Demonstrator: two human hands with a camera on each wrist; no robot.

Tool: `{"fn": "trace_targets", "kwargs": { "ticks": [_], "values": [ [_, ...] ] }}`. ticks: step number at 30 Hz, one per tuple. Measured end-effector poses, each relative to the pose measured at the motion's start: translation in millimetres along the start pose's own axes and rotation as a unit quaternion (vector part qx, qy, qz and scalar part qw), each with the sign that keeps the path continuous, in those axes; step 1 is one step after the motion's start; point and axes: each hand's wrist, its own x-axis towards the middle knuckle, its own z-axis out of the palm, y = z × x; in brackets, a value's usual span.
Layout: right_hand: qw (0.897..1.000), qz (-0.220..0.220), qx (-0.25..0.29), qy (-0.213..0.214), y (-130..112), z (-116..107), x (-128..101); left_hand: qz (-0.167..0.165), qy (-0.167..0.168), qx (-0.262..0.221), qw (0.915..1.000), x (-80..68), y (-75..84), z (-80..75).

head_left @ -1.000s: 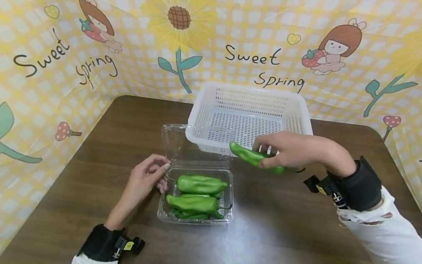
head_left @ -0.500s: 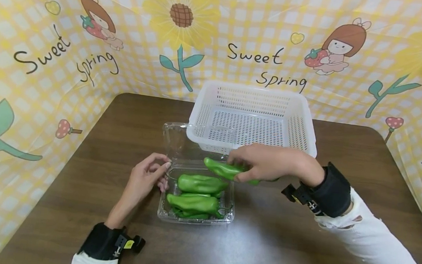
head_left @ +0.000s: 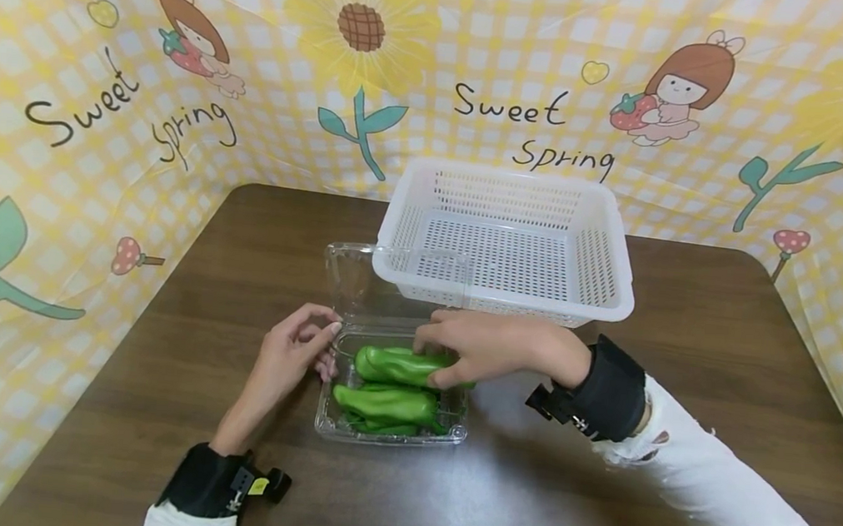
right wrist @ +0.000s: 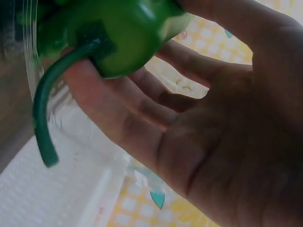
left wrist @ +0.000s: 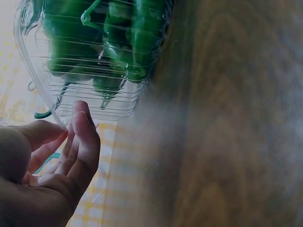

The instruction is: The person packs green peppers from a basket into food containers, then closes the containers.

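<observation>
Apparently four peppers point(head_left: 388, 404) (piled) fill clamshell point(head_left: 389, 432).

Two arms out in front, both in white sleeves with a black band at the wrist. Left hand point(head_left: 291, 358) low on the left side, palm turned inward, fingers point(left wrist: 81, 142) loosely bent and close together, holding nothing. Right arm stretched across from the right side, bent a little at the elbow. Right hand point(head_left: 477, 350) palm down, fingers point(right wrist: 118, 111) and thumb curled around something held in a grip.
</observation>
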Motion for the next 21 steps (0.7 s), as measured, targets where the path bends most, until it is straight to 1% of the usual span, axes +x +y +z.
{"fn": "trace_targets", "kwargs": {
  "ticks": [3,6,13,21],
  "values": [
    [1.000,-0.005,-0.002,-0.005,-3,4,6,0.000,0.001,-0.001,1.0000,-0.5,0.0,0.0],
    [1.000,0.001,-0.009,-0.007,-8,6,11,0.001,0.001,-0.001,1.0000,-0.6,-0.2,0.4],
    [1.000,0.010,-0.002,-0.015,-10,11,20,0.001,0.000,-0.001,1.0000,-0.4,-2.5,0.8],
    [1.000,0.023,0.021,0.002,-7,16,25,0.004,0.001,-0.005,1.0000,1.5,-3.2,0.6]
  ]
}}
